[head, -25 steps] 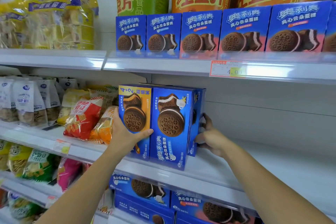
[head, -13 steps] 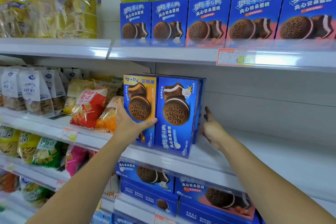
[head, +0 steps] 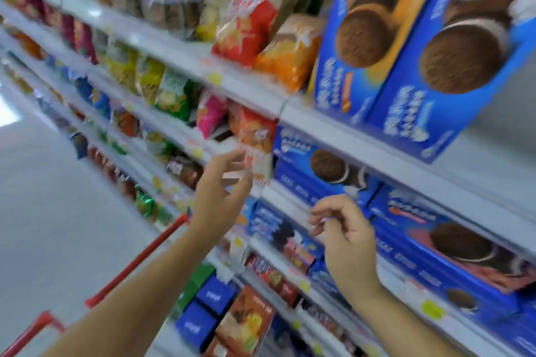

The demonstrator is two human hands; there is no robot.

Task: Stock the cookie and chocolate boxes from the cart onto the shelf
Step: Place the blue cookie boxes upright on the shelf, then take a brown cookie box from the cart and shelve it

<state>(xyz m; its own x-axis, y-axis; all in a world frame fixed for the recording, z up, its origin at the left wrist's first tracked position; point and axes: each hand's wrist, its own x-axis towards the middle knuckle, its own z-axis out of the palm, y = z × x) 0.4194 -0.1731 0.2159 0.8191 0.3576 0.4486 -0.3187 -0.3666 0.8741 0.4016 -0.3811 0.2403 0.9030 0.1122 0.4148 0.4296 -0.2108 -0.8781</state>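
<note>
Two tall blue cookie boxes stand side by side on the shelf (head: 362,145) at the upper right: one with an orange panel (head: 356,38), one all blue (head: 455,61). Both hands hang in mid-air below them, holding nothing. My left hand (head: 217,197) has its fingers spread and relaxed. My right hand (head: 345,238) has loosely curled fingers. The cart's red rim (head: 136,261) shows at the lower left, with small blue boxes (head: 206,310) and a brown box (head: 246,324) in it. The picture is blurred by motion.
Snack bags (head: 249,23) fill the shelves to the left. More blue cookie boxes (head: 324,171) lie on the shelf below, with further boxes lower down. Grey aisle floor (head: 43,197) lies at the left.
Both hands have let go of the two cookie boxes and dropped away from the shelf. The view has swung down and left toward the cart.
</note>
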